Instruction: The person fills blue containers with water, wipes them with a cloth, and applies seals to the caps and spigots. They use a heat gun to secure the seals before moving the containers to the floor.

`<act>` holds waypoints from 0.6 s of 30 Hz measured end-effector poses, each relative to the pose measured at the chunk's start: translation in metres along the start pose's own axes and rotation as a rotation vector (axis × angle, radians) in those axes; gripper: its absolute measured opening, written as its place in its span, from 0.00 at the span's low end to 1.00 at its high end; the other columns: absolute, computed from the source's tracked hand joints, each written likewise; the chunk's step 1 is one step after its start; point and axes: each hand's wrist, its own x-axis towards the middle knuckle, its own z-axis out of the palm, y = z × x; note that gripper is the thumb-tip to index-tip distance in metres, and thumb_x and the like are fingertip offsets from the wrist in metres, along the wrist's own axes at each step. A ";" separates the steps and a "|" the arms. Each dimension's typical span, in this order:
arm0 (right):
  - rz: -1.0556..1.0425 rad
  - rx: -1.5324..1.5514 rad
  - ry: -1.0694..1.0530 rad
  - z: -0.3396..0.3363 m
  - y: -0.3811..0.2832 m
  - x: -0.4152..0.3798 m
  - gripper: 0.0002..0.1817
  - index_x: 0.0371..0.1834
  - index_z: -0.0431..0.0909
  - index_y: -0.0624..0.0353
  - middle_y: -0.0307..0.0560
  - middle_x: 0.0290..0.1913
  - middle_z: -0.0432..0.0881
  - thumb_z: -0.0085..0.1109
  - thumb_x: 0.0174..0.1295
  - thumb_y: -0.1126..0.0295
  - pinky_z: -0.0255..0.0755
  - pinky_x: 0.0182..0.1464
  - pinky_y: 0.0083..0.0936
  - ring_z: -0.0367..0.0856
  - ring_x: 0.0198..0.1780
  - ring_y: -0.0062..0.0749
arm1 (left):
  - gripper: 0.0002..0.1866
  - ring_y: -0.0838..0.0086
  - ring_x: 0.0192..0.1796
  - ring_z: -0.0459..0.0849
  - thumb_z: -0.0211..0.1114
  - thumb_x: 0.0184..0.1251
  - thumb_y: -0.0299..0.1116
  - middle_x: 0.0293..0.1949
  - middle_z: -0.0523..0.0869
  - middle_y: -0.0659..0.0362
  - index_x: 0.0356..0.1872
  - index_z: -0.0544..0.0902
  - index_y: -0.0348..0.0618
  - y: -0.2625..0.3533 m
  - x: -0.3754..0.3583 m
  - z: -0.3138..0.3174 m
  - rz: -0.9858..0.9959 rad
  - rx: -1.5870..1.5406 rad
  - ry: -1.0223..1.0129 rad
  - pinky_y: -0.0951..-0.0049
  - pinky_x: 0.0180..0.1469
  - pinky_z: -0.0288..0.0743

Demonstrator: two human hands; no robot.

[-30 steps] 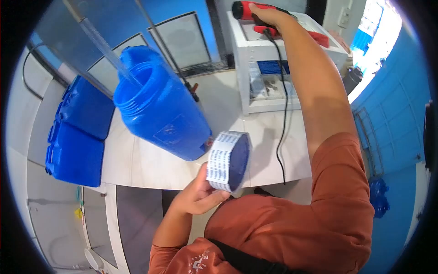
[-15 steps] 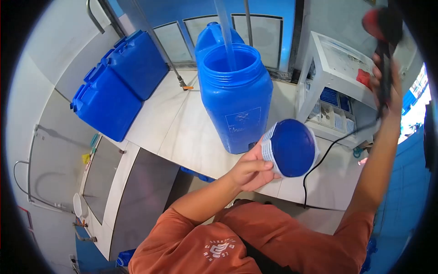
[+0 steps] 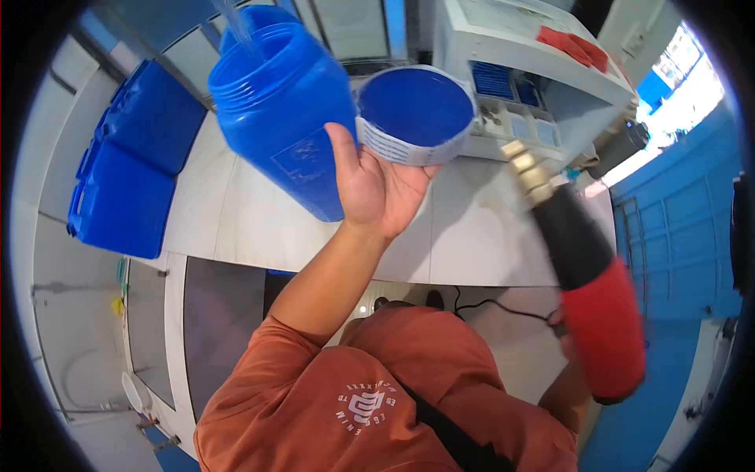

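Observation:
My left hand [image 3: 376,189] supports a round blue lid [image 3: 417,106] from below and behind, its thumb stretched out beside the rim. A printed clear plastic band [image 3: 405,148] is wrapped around the lid's edge. At the right, my right hand [image 3: 560,324] is mostly hidden behind the red and black heat gun [image 3: 586,275] it grips. The gun's metal nozzle [image 3: 528,173] points up and left toward the lid, apart from it. Left of the lid stands an open-mouthed blue water container [image 3: 291,118], with a stream of water [image 3: 236,27] falling into its mouth.
Two blue jerrycans [image 3: 130,173] stand at the left of the white tiled counter [image 3: 393,244]. A white shelf unit [image 3: 543,47] at the back right carries a red cloth [image 3: 572,49] and has small trays inside. A black cord [image 3: 495,303] hangs past the counter's front edge.
The heat gun has come down from the upper right, its nozzle now turned toward the lid. My left hand has raised the lid up and left. The head view has shifted right.

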 end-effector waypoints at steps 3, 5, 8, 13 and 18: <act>-0.086 -0.138 -0.025 0.020 0.023 -0.023 0.33 0.54 0.73 0.61 0.52 0.45 0.79 0.74 0.46 0.59 0.74 0.42 0.30 0.80 0.41 0.32 | 0.47 0.54 0.74 0.63 0.33 0.68 0.74 0.74 0.64 0.52 0.74 0.59 0.45 -0.015 0.004 0.009 0.049 0.179 0.124 0.47 0.74 0.55; -0.031 -0.224 -0.032 0.032 0.039 -0.038 0.31 0.53 0.74 0.61 0.51 0.43 0.80 0.73 0.46 0.59 0.74 0.42 0.30 0.80 0.40 0.32 | 0.47 0.55 0.73 0.64 0.33 0.68 0.74 0.73 0.65 0.53 0.74 0.59 0.45 -0.025 0.008 0.008 0.035 0.188 0.121 0.47 0.74 0.57; -0.002 -0.308 -0.027 0.045 0.061 -0.049 0.28 0.50 0.75 0.61 0.49 0.40 0.80 0.72 0.47 0.60 0.73 0.41 0.30 0.80 0.40 0.33 | 0.46 0.55 0.73 0.64 0.33 0.68 0.73 0.73 0.65 0.53 0.74 0.60 0.45 -0.034 0.009 0.008 0.028 0.214 0.095 0.48 0.74 0.57; -0.033 -0.417 -0.038 0.054 0.084 -0.062 0.24 0.46 0.77 0.60 0.47 0.36 0.80 0.70 0.48 0.61 0.72 0.41 0.31 0.80 0.39 0.33 | 0.45 0.58 0.72 0.66 0.36 0.69 0.72 0.72 0.67 0.54 0.73 0.61 0.46 -0.044 0.008 0.010 0.009 0.270 0.157 0.51 0.74 0.58; -0.073 -0.495 -0.047 0.070 0.097 -0.066 0.19 0.43 0.79 0.60 0.44 0.31 0.81 0.68 0.49 0.63 0.72 0.40 0.31 0.80 0.38 0.34 | 0.44 0.58 0.71 0.68 0.38 0.68 0.72 0.71 0.68 0.54 0.72 0.62 0.47 -0.044 0.006 0.009 0.002 0.217 0.131 0.52 0.72 0.62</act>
